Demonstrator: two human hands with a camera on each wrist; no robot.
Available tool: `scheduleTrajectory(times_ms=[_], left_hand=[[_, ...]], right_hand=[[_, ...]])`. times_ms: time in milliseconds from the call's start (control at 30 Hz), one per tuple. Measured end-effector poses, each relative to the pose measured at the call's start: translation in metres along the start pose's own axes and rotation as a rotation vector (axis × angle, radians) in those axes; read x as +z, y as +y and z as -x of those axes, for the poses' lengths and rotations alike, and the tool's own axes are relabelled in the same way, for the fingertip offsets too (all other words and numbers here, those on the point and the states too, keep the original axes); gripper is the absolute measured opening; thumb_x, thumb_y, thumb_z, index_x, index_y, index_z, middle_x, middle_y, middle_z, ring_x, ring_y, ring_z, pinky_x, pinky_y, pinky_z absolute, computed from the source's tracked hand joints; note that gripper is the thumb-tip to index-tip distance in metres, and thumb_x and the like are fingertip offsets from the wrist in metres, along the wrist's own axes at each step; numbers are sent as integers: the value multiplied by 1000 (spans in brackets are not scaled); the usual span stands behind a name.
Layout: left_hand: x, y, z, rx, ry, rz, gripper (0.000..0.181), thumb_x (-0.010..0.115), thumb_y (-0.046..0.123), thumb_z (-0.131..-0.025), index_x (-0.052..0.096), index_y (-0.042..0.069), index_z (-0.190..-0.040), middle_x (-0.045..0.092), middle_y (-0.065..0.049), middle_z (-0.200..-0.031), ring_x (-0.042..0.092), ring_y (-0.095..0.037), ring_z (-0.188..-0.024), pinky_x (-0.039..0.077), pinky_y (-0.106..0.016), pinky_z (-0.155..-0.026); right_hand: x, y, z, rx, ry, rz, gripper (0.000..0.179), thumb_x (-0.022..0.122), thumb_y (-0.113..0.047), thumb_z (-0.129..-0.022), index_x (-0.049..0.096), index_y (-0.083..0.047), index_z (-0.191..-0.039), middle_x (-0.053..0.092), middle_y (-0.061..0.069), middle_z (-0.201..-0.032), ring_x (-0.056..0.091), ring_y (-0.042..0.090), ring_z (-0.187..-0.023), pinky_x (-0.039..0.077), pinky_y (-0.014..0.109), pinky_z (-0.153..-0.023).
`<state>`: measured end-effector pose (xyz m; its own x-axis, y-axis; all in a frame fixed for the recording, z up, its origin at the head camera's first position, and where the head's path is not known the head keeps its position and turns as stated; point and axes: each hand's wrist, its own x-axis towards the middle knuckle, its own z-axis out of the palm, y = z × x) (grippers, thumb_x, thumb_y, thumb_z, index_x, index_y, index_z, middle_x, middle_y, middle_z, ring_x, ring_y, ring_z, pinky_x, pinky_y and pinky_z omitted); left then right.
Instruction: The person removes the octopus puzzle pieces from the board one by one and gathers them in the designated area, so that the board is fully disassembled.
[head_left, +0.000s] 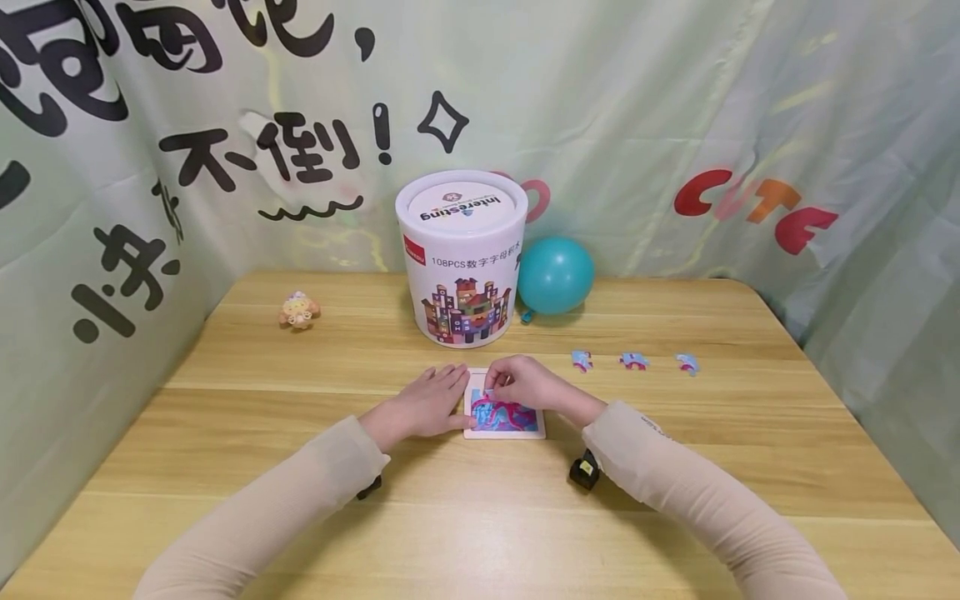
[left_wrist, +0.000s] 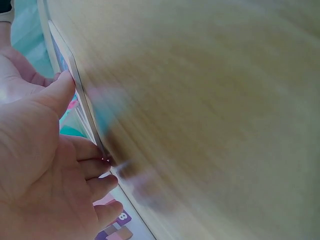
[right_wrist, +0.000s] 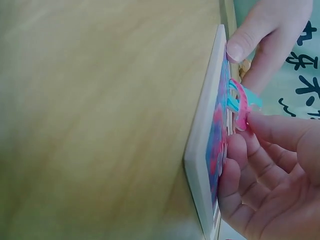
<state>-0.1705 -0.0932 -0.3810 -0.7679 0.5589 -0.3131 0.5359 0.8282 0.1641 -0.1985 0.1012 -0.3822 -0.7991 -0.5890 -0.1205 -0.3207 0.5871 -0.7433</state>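
A small jigsaw tray point(head_left: 517, 434) with a pale frame lies on the table, its lower part filled with blue and pink pieces. My left hand point(head_left: 435, 402) rests along its left side, fingers extended, thumb at the lower left corner. Over the tray, my right hand point(head_left: 528, 383) pinches a puzzle piece point(right_wrist: 242, 106) between thumb and fingers. That pink and light blue piece stands tilted up from the tray in the right wrist view. The other right fingertips point(right_wrist: 231, 172) are down at the puzzle surface.
Three loose puzzle pieces, a left one point(head_left: 581, 360), a middle one point(head_left: 634, 361) and a right one point(head_left: 686, 363), lie right of the tray. Behind stand a white block bucket point(head_left: 462, 258) and a teal balloon point(head_left: 557, 275). A small plush figure point(head_left: 299, 310) sits back left.
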Motion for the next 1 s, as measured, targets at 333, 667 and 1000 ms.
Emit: scheduleTrajectory(times_ms=[333, 667, 1000], left_hand=[[0, 1, 1, 14, 7, -21, 81, 42, 55, -91, 20, -1, -145, 12, -14, -151, 12, -29, -137, 10, -44, -109], [0, 1, 1, 7, 5, -10, 81, 44, 54, -91, 19, 0, -145, 11, -14, -151, 11, -29, -137, 9, -44, -110], [2, 0, 1, 16, 15, -5, 80, 43, 55, -91, 20, 0, -145, 12, -13, -151, 11, -28, -137, 10, -45, -109]], right_hand=[[-11, 5, 9, 23, 14, -60, 4, 64, -8, -86, 63, -4, -87, 59, 1, -78, 53, 15, -70, 48, 27, -63], [-37, 24, 35, 43, 71, -75, 5, 65, -8, -85, 63, -4, -86, 59, 3, -78, 53, 18, -69, 49, 30, -60], [-60, 51, 64, 96, 116, -36, 6, 63, -7, -86, 64, -2, -87, 60, 4, -77, 53, 18, -69, 48, 32, -60]])
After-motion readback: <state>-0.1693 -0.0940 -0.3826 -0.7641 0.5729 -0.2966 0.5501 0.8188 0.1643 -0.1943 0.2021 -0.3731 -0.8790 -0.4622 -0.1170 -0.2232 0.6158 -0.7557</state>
